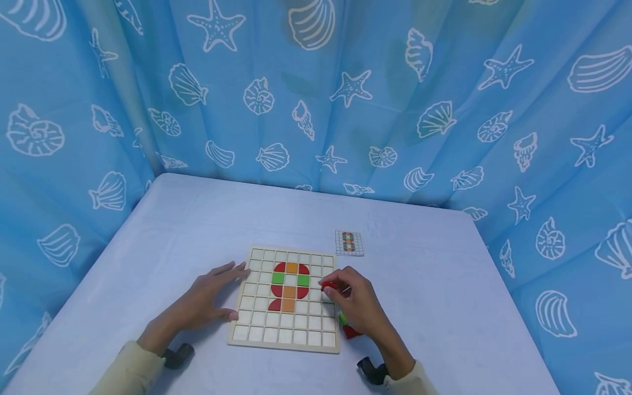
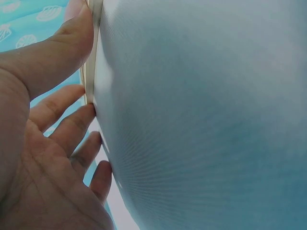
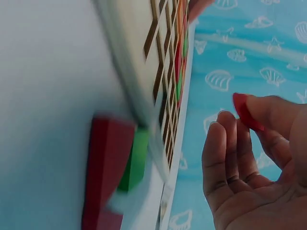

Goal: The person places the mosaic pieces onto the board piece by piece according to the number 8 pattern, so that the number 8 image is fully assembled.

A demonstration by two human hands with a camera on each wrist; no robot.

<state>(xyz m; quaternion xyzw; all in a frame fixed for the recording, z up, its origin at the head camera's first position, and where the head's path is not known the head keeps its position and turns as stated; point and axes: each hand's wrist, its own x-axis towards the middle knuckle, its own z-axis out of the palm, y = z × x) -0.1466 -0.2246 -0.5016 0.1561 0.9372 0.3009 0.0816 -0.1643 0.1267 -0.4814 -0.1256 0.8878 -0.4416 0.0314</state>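
While spread left hand (image 1: pixel 209 296) touches board (image 1: pixel 300 322) at left, right hand (image 1: pixel 362 302) pinches red piece (image 3: pixel 243 111).

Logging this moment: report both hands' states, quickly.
Left hand: open, touching the board at its edge.
Right hand: closed, pinching a red piece.

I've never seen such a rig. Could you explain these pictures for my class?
No machine here: each grip is a person's bare hand. The wide picture comes from a head camera looking down; the other two from wrist cameras. On the white table lies a gridded board with red, orange and green pieces, a small pattern card by its far corner, and loose red and green pieces beside the board. The left grip touches the board's left edge; the right grip pinches a red piece.
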